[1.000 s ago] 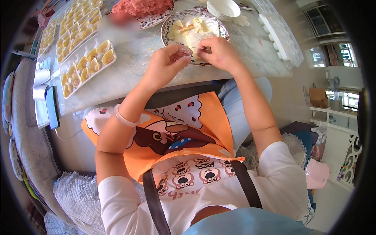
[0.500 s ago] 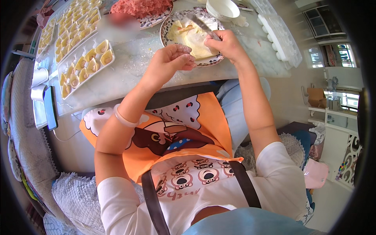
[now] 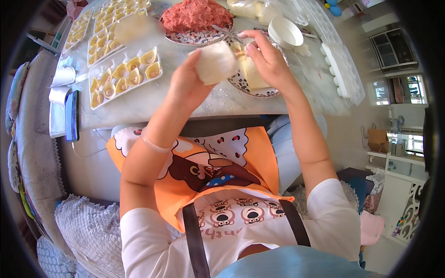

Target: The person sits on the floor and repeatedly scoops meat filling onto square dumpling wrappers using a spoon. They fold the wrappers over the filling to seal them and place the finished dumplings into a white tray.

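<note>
My left hand (image 3: 186, 79) is closed on a square wonton wrapper (image 3: 217, 64), held up flat above the table with the thumb over its edge. In my right hand (image 3: 270, 62) is a thin metal knife (image 3: 223, 31), its blade pointing left toward the meat. Under the right hand lies a patterned plate (image 3: 242, 85) with a stack of pale yellow wrappers (image 3: 256, 76). Beyond the hands, a heap of pink minced meat (image 3: 197, 16) rests on another patterned plate (image 3: 187, 39). To the left stands a white tray (image 3: 132, 91) of folded wontons (image 3: 134, 77).
More wonton trays (image 3: 104, 41) stand at the far left. A white bowl (image 3: 285, 31) sits behind the wrapper plate, and a clear plastic egg tray (image 3: 342, 69) runs along the right. A phone (image 3: 72, 116) with a cable is at the table's left edge. Flour dusts the marble tabletop (image 3: 171, 109).
My left hand now holds up a wrapper, where its fingers were curled beside the plate. My right hand still has the knife. The view has shifted, showing more of the table's far side.
</note>
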A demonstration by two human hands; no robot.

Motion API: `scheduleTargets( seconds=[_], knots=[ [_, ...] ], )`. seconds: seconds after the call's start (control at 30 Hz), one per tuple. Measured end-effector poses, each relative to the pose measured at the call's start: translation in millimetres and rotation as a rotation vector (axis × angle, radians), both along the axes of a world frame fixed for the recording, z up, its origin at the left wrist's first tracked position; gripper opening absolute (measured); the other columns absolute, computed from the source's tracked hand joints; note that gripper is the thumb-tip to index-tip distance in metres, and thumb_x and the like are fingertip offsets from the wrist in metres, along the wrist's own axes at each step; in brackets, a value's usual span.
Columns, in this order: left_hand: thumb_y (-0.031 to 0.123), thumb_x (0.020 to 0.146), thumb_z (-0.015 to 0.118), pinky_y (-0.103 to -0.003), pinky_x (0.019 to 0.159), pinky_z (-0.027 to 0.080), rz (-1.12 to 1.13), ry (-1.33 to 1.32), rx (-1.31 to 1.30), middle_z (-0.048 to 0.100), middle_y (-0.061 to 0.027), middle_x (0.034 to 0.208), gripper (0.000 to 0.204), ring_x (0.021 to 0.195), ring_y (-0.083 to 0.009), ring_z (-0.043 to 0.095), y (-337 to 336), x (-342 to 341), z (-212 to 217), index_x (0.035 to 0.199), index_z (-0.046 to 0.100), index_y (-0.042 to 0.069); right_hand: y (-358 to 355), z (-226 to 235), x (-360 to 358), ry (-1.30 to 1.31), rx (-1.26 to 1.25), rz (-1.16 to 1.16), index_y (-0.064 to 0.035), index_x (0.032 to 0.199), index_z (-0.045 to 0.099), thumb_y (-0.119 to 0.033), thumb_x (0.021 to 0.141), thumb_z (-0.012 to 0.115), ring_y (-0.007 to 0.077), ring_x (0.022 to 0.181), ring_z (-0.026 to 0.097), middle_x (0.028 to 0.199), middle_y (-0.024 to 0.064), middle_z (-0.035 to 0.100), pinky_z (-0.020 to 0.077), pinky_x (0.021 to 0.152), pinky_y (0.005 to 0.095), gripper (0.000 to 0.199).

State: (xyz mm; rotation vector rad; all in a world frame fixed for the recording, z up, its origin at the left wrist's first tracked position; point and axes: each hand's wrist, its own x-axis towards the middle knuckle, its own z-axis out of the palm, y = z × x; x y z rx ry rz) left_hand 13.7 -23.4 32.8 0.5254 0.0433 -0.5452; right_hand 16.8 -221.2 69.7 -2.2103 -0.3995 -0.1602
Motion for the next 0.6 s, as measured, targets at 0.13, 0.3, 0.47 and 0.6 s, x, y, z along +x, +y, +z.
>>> scheduleTargets(
  seconds=[0.13,0.3,0.47,0.6],
  knots=[
    [0.025,0.099,0.028,-0.044,0.106,0.037,0.065,-0.007,0.009,0.046,-0.0215,0.132,0.046,0.123,-0.0368,0.046,24.0,5.0,-7.0,0.134,0.034,-0.004,13.1,-2.7,37.3,-0.219,-0.533,-0.088,-0.0192,0.117,0.054,-0.017,0.091,0.051,0.025,0.072,0.058,0.083,0.0077,0.054,0.0464,0.066,0.0355,0.026],
    [0.029,0.098,0.032,-0.041,0.104,0.038,0.103,-0.004,-0.049,0.053,-0.0192,0.125,0.046,0.117,-0.0318,0.053,31.7,12.0,-9.5,0.129,0.04,-0.004,25.7,-2.2,51.7,-0.285,-0.643,-0.125,-0.0211,0.111,0.06,-0.018,0.091,0.05,0.0327,0.075,0.059,0.084,0.0095,0.056,0.0469,0.065,0.0426,0.023],
    [0.03,0.097,0.034,-0.039,0.103,0.038,0.102,-0.011,-0.023,0.056,-0.0185,0.122,0.047,0.116,-0.0304,0.054,33.0,7.6,-9.9,0.128,0.042,-0.004,34.0,-12.9,67.3,-0.277,-0.791,-0.144,-0.0212,0.11,0.062,-0.015,0.089,0.052,0.033,0.076,0.06,0.086,0.0101,0.057,0.047,0.065,0.0429,0.024],
    [0.028,0.098,0.03,-0.042,0.105,0.038,0.117,-0.004,-0.004,0.049,-0.0234,0.129,0.05,0.121,-0.0353,0.049,33.2,6.4,-7.2,0.134,0.032,-0.007,31.4,-13.1,73.1,-0.23,-0.934,-0.097,-0.0208,0.11,0.062,-0.016,0.089,0.051,0.0324,0.077,0.061,0.088,0.0102,0.059,0.0476,0.067,0.0419,0.024]
  ],
)
